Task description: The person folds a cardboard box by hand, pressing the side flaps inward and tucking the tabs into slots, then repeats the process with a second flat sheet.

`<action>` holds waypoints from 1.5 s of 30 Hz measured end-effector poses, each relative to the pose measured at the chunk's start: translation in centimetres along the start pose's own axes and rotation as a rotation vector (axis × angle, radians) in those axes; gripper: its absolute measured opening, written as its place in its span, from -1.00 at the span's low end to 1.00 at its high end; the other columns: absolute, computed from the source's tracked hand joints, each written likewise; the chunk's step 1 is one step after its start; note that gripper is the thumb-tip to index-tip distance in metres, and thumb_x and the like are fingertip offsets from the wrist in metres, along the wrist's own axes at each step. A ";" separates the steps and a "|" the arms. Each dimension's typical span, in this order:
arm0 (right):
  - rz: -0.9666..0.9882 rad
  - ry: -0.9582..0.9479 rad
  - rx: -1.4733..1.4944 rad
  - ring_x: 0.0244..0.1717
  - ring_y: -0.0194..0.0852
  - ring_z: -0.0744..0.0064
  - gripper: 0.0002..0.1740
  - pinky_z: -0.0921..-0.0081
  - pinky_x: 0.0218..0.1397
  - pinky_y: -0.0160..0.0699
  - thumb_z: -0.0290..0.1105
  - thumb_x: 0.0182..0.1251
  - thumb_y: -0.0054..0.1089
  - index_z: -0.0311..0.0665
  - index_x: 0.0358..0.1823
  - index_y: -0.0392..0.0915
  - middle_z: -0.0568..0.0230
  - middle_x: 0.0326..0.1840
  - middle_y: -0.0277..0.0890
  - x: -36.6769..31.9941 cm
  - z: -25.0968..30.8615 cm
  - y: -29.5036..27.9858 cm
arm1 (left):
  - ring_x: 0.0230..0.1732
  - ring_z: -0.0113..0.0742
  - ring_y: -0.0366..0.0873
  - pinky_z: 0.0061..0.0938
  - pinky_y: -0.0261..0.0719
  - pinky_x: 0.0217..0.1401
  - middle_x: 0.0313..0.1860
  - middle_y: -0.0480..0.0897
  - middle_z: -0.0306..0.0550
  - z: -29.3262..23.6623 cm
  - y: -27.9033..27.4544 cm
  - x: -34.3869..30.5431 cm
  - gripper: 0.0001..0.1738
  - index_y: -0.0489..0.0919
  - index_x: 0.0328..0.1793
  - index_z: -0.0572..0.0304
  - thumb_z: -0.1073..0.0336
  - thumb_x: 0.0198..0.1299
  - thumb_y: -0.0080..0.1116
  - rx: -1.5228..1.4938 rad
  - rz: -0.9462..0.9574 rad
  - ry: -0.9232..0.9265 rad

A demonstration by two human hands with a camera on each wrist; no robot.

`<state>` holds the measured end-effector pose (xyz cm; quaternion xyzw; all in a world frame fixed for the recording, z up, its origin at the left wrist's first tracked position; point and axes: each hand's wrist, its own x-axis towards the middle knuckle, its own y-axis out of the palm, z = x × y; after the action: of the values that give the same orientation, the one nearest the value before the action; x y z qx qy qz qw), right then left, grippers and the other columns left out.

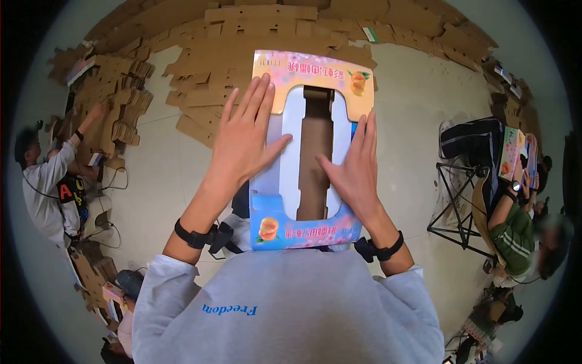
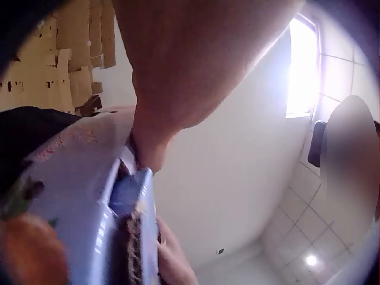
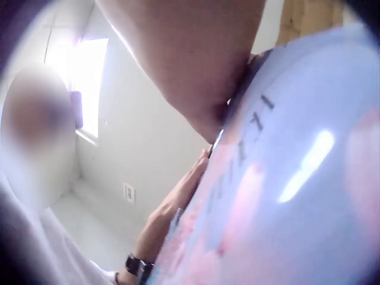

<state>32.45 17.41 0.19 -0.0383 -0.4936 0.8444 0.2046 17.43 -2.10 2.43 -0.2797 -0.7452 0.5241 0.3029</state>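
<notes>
A printed cardboard box (image 1: 273, 200) with an orange-pink end, a blue end and a long cut-out in its top lies in front of the person's body. The left hand (image 1: 247, 130) rests flat on its left side, fingers straight and pointing away, thumb toward the opening. On the right side the right hand (image 1: 356, 173) lies with straight fingers along the edge, its thumb over the opening. Brown cardboard shows inside the cut-out. The left wrist view shows the box's glossy side (image 2: 77, 178) close up; in the right wrist view its printed face (image 3: 285, 178) fills the lower right.
Flattened brown cardboard (image 1: 212, 79) covers the floor ahead, with stacks (image 1: 124, 103) at the left. A black folding stand (image 1: 461, 206) with a dark bag (image 1: 470, 139) is at the right. Other people sit at both sides, one in a green garment (image 1: 512, 242).
</notes>
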 end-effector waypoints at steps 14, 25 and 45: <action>-0.117 -0.016 0.012 0.73 -0.15 -0.36 0.20 -0.06 0.69 0.08 -0.35 -0.02 0.56 -0.51 0.65 0.04 -0.39 0.73 -0.13 -0.8 -0.2 0.3 | 0.80 0.29 -0.17 0.01 -0.09 0.78 0.75 -0.04 0.48 -6.3 1.1 -2.1 -0.06 0.42 0.61 0.09 0.50 -0.07 0.26 -0.043 0.030 0.076; -0.143 0.067 0.477 0.67 0.14 -0.12 -0.15 0.09 0.63 0.24 -0.37 0.35 0.35 -0.39 0.62 0.19 -0.22 0.68 0.11 -1.5 -5.5 1.0 | 0.70 0.19 0.14 0.06 0.20 0.68 0.72 0.24 0.08 -2.0 1.8 -1.9 -0.35 0.47 0.57 0.03 0.36 0.31 0.20 -0.141 -0.195 -0.041; -0.194 0.927 1.649 0.43 0.47 0.22 -0.25 0.19 0.44 0.52 -0.01 0.60 0.08 -0.25 0.64 0.17 0.05 0.45 0.43 -10.4 -17.2 0.1 | -0.41 -0.58 0.01 -0.55 0.04 -0.37 -0.50 0.10 -0.35 -0.3 7.5 -7.0 -0.57 0.10 -0.44 0.10 0.66 0.15 0.14 -1.001 -0.452 -0.737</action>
<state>46.44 27.43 -10.11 -0.1719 0.3872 0.8069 0.4117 23.01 -4.90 -5.78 -0.0258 -0.9940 0.0995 -0.0362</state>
